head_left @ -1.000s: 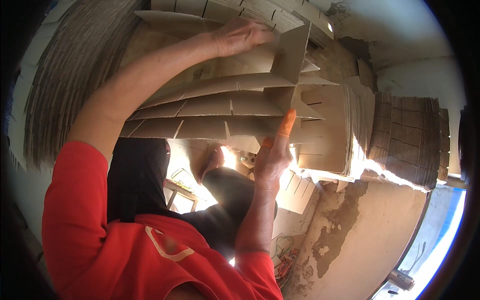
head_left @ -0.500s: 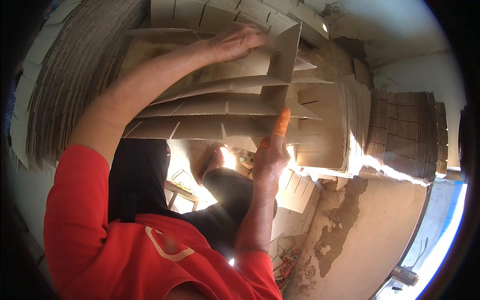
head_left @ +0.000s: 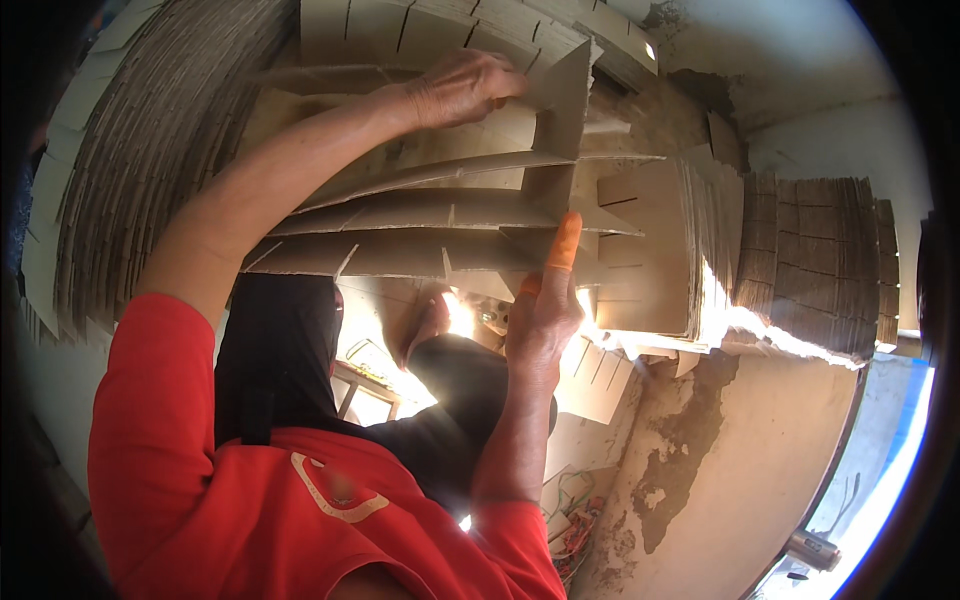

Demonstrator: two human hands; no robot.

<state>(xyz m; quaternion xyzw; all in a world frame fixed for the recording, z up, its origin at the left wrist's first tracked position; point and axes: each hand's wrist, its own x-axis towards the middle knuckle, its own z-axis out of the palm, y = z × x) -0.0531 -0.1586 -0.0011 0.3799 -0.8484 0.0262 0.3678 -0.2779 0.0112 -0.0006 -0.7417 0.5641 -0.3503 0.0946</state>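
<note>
Several long slotted cardboard strips [head_left: 390, 213] lie side by side across the space before me, joined at their right part by a crossing cardboard piece [head_left: 562, 115]. My left hand [head_left: 472, 88] reaches to the far side, its fingers closed on the farthest strip, which is smeared by motion. Around the near end of the crossing piece, my right hand [head_left: 545, 312] is closed, with orange covers on two fingers; its index finger lies along the cardboard. The right hand's grip is partly hidden behind the nearest strip.
A tall row of stacked cardboard strips [head_left: 160, 150] stands at the left. More slotted sheets [head_left: 430, 30] lie at the far side. At the right are a stack of cardboard sheets [head_left: 650, 250] and bundled strips [head_left: 815, 265]. A peeling wall [head_left: 740, 450] rises at the lower right.
The farthest strip has shifted and become blurred beside my left hand. The crossing piece's top has tipped slightly left. My right hand has barely moved.
</note>
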